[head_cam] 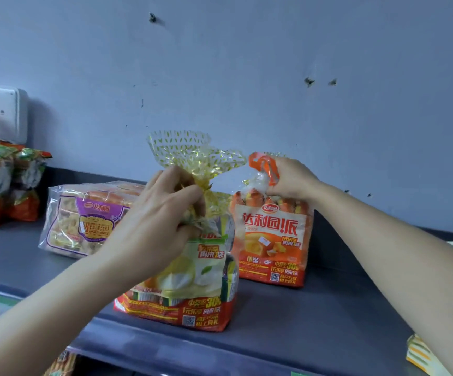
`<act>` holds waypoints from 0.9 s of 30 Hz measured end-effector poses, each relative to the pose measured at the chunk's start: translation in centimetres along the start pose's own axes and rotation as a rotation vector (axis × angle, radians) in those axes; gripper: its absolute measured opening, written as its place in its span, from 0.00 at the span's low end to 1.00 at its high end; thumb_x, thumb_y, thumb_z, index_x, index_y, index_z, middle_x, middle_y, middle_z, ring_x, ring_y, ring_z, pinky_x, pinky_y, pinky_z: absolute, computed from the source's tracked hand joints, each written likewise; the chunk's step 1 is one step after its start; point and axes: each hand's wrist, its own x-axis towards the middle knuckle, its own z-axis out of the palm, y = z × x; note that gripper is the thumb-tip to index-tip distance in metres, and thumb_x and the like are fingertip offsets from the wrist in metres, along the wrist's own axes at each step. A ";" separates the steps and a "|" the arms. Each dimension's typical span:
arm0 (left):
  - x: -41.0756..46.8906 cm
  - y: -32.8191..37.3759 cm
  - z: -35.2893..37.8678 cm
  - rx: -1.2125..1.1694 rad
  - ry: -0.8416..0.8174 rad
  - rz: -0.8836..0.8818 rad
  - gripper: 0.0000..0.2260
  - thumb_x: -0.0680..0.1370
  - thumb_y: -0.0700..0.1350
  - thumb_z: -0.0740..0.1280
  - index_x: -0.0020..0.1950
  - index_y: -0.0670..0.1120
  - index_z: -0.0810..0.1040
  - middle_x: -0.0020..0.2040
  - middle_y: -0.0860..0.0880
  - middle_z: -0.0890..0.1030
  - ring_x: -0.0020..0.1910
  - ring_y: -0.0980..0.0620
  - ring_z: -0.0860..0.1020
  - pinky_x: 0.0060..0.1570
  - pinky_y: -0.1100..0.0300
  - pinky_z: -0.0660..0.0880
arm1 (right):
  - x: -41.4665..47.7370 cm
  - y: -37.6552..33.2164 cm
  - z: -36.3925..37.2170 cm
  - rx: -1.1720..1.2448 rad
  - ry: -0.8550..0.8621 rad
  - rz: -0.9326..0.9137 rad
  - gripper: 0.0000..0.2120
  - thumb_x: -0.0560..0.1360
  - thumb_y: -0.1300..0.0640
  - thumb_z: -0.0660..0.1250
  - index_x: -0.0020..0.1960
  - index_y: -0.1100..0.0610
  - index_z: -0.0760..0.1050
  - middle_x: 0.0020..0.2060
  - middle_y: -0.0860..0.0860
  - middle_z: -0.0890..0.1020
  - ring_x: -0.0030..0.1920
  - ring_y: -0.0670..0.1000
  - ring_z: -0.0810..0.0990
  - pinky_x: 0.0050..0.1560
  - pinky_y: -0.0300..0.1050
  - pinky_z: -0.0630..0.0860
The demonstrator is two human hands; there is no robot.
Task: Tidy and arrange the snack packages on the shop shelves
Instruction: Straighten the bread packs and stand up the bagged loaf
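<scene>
- Left hand (160, 215): fingers curling round and gripping the gathered, tied neck of the yellow-green snack package (193, 280); that package is standing upright near the front edge of the dark shelf (301, 316).
- Right hand (291, 177): fingers closing on the bunched top of the orange snack package (272, 240); this one is standing upright just behind and to the right of the first.
- Purple package (79, 221): lying behind the left forearm; further packages (3, 183) are sitting stacked at the far left, against the blue-grey wall (247, 63).
</scene>
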 end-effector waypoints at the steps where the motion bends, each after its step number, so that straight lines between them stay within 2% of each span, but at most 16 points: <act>1: 0.4 0.7 0.7 -0.029 0.038 -0.012 0.16 0.64 0.31 0.73 0.41 0.50 0.74 0.49 0.53 0.67 0.48 0.58 0.64 0.46 0.63 0.61 | -0.1 0.0 -0.2 0.008 0.015 0.027 0.34 0.66 0.49 0.75 0.68 0.53 0.68 0.57 0.52 0.79 0.57 0.56 0.78 0.54 0.50 0.76; 3: 1.2 2.0 2.5 -0.079 0.099 -0.021 0.14 0.64 0.29 0.69 0.40 0.48 0.75 0.48 0.51 0.69 0.47 0.56 0.65 0.43 0.61 0.62 | -0.2 0.2 -0.5 -0.044 0.066 0.088 0.37 0.65 0.47 0.76 0.68 0.54 0.66 0.58 0.52 0.79 0.57 0.56 0.77 0.53 0.51 0.76; 5: 2.1 3.1 4.7 -0.122 0.150 0.020 0.12 0.64 0.29 0.66 0.39 0.46 0.75 0.46 0.49 0.69 0.46 0.54 0.66 0.42 0.58 0.65 | -0.5 0.5 -0.8 -0.071 0.100 0.140 0.35 0.64 0.46 0.77 0.66 0.54 0.68 0.57 0.51 0.79 0.56 0.54 0.78 0.52 0.51 0.77; 8: 3.4 4.8 8.3 -0.133 0.202 0.108 0.08 0.64 0.32 0.62 0.38 0.43 0.74 0.44 0.47 0.69 0.44 0.50 0.66 0.37 0.56 0.67 | -0.9 1.3 -1.1 0.168 0.080 0.192 0.33 0.63 0.50 0.78 0.64 0.53 0.70 0.56 0.49 0.79 0.56 0.53 0.78 0.56 0.53 0.76; 11: 4.6 5.9 11.6 -0.095 0.242 0.164 0.09 0.63 0.29 0.64 0.37 0.42 0.73 0.41 0.45 0.70 0.42 0.48 0.65 0.36 0.59 0.59 | -1.5 2.2 -1.2 0.409 0.112 0.157 0.25 0.70 0.58 0.73 0.65 0.55 0.69 0.58 0.51 0.77 0.58 0.53 0.76 0.60 0.53 0.74; 13: 5.0 6.1 12.8 -0.121 0.236 0.193 0.09 0.64 0.29 0.64 0.39 0.42 0.73 0.41 0.45 0.71 0.43 0.47 0.66 0.38 0.57 0.63 | -2.1 2.6 -1.3 0.449 0.160 0.159 0.24 0.73 0.58 0.69 0.67 0.53 0.67 0.61 0.49 0.75 0.60 0.51 0.75 0.60 0.48 0.74; 15: 4.8 5.5 12.5 -0.181 0.193 0.222 0.11 0.66 0.33 0.67 0.46 0.43 0.73 0.45 0.46 0.71 0.46 0.47 0.68 0.44 0.58 0.67 | -2.7 3.0 -1.3 0.475 0.173 0.199 0.27 0.74 0.56 0.69 0.70 0.51 0.65 0.63 0.48 0.74 0.61 0.50 0.75 0.59 0.45 0.73; 17: 4.0 4.3 11.4 -0.230 0.096 0.225 0.22 0.67 0.42 0.70 0.58 0.46 0.68 0.53 0.47 0.71 0.54 0.49 0.69 0.54 0.59 0.67 | -3.3 3.3 -1.5 0.496 0.153 0.250 0.31 0.73 0.53 0.70 0.72 0.51 0.62 0.66 0.49 0.72 0.64 0.51 0.73 0.60 0.46 0.72; 19: 3.3 2.6 10.1 -0.215 0.004 0.172 0.34 0.65 0.54 0.70 0.67 0.52 0.61 0.62 0.50 0.68 0.63 0.51 0.66 0.64 0.53 0.64 | -3.8 3.6 -1.8 0.555 0.111 0.301 0.33 0.73 0.52 0.71 0.74 0.52 0.60 0.68 0.51 0.70 0.66 0.50 0.71 0.60 0.45 0.70; 22: 3.3 -0.5 9.1 -0.331 -0.241 -0.103 0.51 0.54 0.65 0.73 0.74 0.59 0.55 0.73 0.55 0.56 0.73 0.54 0.57 0.71 0.49 0.58 | -4.6 3.5 -2.4 0.587 0.032 0.388 0.35 0.74 0.49 0.71 0.75 0.53 0.57 0.71 0.52 0.67 0.66 0.53 0.69 0.60 0.47 0.70; 24: 3.4 -2.4 9.2 -0.576 -0.493 -0.336 0.65 0.46 0.64 0.80 0.77 0.59 0.49 0.77 0.55 0.51 0.76 0.55 0.54 0.74 0.51 0.57 | -5.2 3.1 -2.8 0.614 -0.029 0.476 0.39 0.73 0.45 0.70 0.76 0.53 0.54 0.74 0.53 0.63 0.70 0.57 0.66 0.65 0.55 0.69; 25: 3.3 -3.0 9.5 -0.731 -0.594 -0.427 0.71 0.44 0.61 0.83 0.78 0.59 0.43 0.78 0.53 0.55 0.75 0.53 0.58 0.73 0.50 0.59 | -5.4 3.0 -2.8 0.642 -0.058 0.525 0.41 0.72 0.43 0.70 0.76 0.54 0.53 0.74 0.54 0.62 0.70 0.58 0.65 0.66 0.59 0.69; 27: 3.3 -3.9 10.5 -0.987 -0.695 -0.560 0.75 0.44 0.54 0.86 0.76 0.61 0.36 0.71 0.52 0.71 0.68 0.53 0.72 0.70 0.49 0.66 | -6.0 2.8 -2.4 0.734 -0.117 0.606 0.41 0.71 0.41 0.71 0.74 0.56 0.57 0.72 0.55 0.65 0.70 0.60 0.66 0.65 0.65 0.69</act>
